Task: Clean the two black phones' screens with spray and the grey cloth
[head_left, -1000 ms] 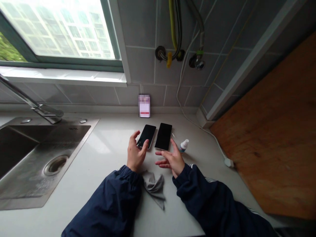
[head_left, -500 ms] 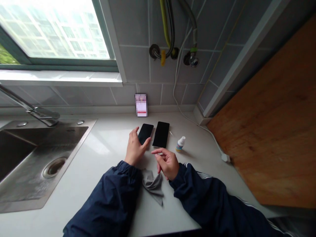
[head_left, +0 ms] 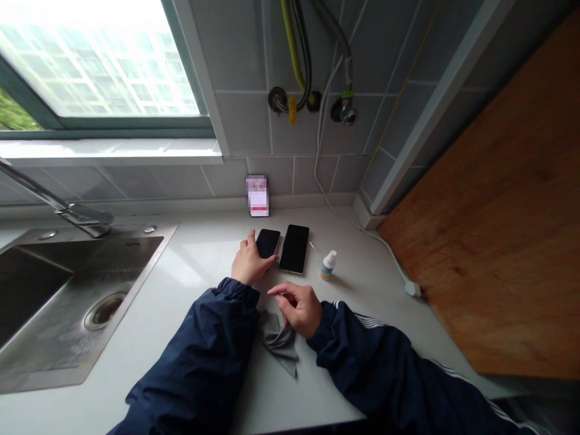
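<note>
Two dark-screened phones lie side by side on the counter. My left hand point(head_left: 251, 260) is around the lower part of the left smartphone point(head_left: 268, 243), fingers along its left edge and thumb at its lower right. The larger black phone point(head_left: 294, 248) lies just right of it, apart from my hands. My right hand point(head_left: 299, 307) hovers near the grey cloth point(head_left: 280, 343), index finger pointing left and thumb drawn in close to it. Whether anything small sits between those fingertips is hidden. A small white-capped spray bottle point(head_left: 328, 264) stands upright to the right of the phones.
A third phone with a lit, blurred screen point(head_left: 258, 196) leans against the tiled wall. At left is a steel sink point(head_left: 149, 266) with a faucet point(head_left: 84, 217). A white cable point(head_left: 357, 228) runs to a plug point(head_left: 412, 289) beside a wooden panel point(head_left: 498, 241).
My left hand has closed in on the left phone, its thumb now at the phone's lower edge. My right hand has moved slightly left and down, over the cloth, with its fingers drawn closer together.
</note>
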`<state>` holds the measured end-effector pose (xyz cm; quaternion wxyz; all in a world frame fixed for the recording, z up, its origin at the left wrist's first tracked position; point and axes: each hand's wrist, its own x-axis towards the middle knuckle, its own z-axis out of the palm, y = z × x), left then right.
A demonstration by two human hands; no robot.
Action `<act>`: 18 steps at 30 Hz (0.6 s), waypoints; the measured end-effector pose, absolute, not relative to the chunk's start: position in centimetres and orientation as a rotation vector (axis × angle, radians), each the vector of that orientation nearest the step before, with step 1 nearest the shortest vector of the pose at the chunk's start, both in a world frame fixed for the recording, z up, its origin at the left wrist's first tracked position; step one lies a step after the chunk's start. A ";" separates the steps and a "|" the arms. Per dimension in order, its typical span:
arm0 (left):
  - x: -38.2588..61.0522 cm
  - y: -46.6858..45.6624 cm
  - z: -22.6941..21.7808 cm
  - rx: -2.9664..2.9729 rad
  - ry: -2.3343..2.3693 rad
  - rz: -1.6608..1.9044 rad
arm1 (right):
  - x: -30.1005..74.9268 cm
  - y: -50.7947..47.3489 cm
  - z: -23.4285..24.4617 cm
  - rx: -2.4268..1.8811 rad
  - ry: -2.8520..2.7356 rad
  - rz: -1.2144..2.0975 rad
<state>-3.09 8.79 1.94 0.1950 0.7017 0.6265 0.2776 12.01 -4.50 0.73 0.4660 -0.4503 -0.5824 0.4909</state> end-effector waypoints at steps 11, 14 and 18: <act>-3.9 9.0 3.6 1.817 1.764 0.701 | 12.0 -4.0 0.3 -1.095 -1.391 1.188; -4.7 7.7 4.0 1.576 1.600 0.897 | 12.1 -3.7 0.4 -1.123 -1.293 1.202; -4.9 5.1 4.7 1.192 1.231 0.983 | 12.4 -2.9 0.4 -1.157 -1.157 1.283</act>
